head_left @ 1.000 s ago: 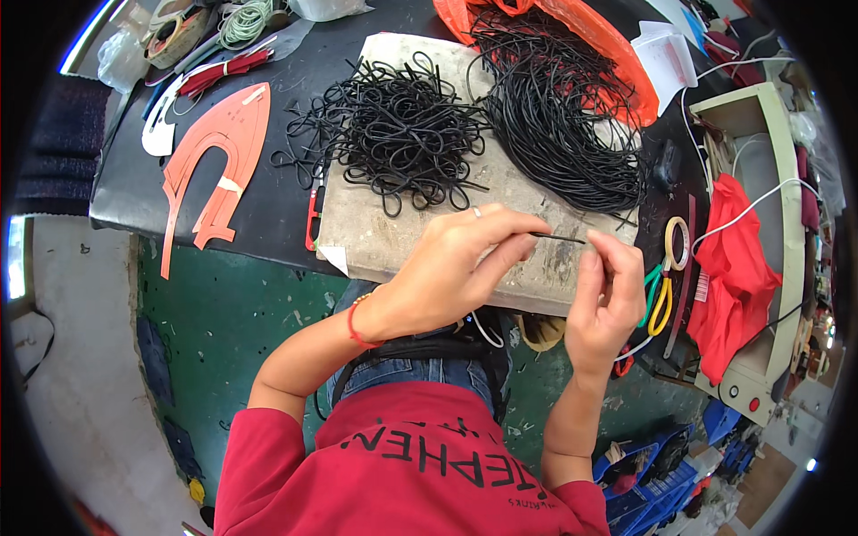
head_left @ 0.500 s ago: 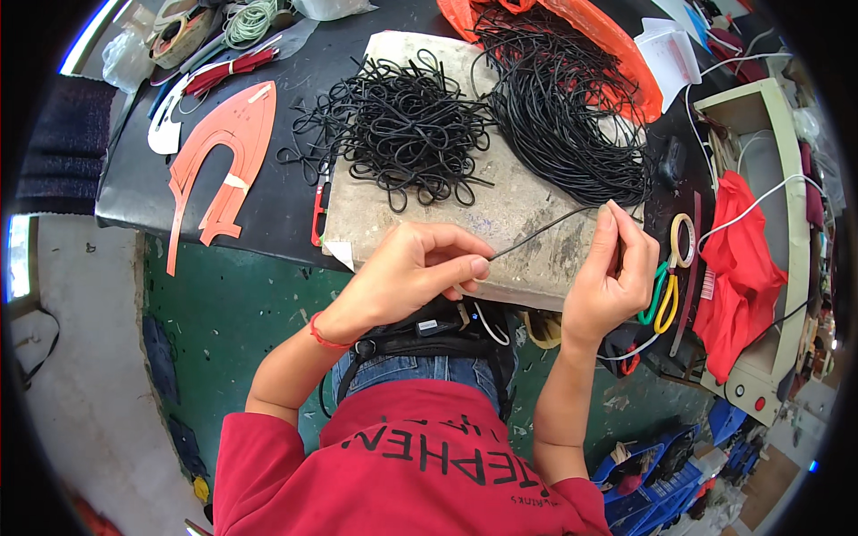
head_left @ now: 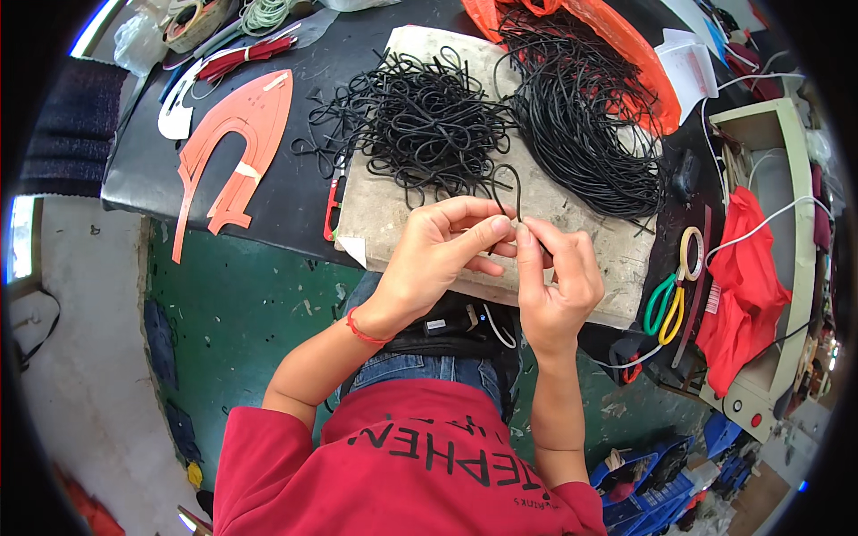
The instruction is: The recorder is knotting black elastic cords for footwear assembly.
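A single black cord (head_left: 510,170) rises in a small loop between my two hands, over the near part of a pale, stained board (head_left: 590,299). My left hand (head_left: 451,243) pinches one side of it between thumb and forefinger. Close against those fingertips, my right hand (head_left: 559,277) grips the other side. Just beyond my hands lies a tangled heap of looped black cords (head_left: 433,125). To its right, a long bundle of straighter black cords (head_left: 585,152) spills from an orange-red plastic bag (head_left: 657,85). The cord's ends are partly hidden by my fingers.
Scissors with green and yellow handles (head_left: 668,308) and a tape roll (head_left: 691,253) lie right of the board. Orange curved pattern pieces (head_left: 259,107) rest on the black tabletop at left. Red cloth (head_left: 746,286) drapes over a beige metal frame (head_left: 791,170) at far right.
My right hand has moved left to meet my left hand. The cord, stretched between them before, is now bent into an upright loop. The whole view has shifted slightly.
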### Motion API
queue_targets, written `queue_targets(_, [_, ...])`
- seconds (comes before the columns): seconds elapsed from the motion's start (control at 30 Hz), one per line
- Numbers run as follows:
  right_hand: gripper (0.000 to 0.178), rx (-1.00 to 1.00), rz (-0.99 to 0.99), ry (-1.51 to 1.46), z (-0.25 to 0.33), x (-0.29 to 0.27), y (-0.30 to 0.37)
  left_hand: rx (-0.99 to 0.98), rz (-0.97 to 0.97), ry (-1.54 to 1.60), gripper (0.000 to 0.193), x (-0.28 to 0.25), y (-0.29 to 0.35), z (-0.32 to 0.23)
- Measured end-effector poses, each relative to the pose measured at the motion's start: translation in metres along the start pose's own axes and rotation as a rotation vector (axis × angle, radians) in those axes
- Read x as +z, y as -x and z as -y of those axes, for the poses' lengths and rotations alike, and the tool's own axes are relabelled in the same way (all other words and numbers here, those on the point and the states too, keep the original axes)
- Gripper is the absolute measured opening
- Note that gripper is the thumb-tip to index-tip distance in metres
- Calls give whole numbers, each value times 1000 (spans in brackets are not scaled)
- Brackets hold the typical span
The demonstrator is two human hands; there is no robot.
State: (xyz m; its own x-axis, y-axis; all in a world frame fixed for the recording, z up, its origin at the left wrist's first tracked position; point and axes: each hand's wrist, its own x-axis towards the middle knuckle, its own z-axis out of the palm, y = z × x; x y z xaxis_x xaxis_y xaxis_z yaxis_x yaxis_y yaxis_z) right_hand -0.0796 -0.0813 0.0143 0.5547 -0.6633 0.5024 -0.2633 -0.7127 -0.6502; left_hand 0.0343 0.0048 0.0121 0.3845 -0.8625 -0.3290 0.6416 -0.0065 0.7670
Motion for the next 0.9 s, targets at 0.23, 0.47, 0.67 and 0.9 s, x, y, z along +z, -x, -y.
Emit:
queue_targets(0.23, [19,-76,129,2,1,-4,-2,131,-27,-17,17,-2,-3,8])
queue_targets(0.47, [24,-52,171,-26,-3,-18,-7,-29,75,270,9,-18,-7,-4])
queue_targets(0.67, [21,-184,79,12,2,-4,-10,-4,117,-66,14,-13,1,-1])
queue_targets(0.9, [22,-145,245,135,8,-31,-11,198,-47,-669,13,-12,4,-10])
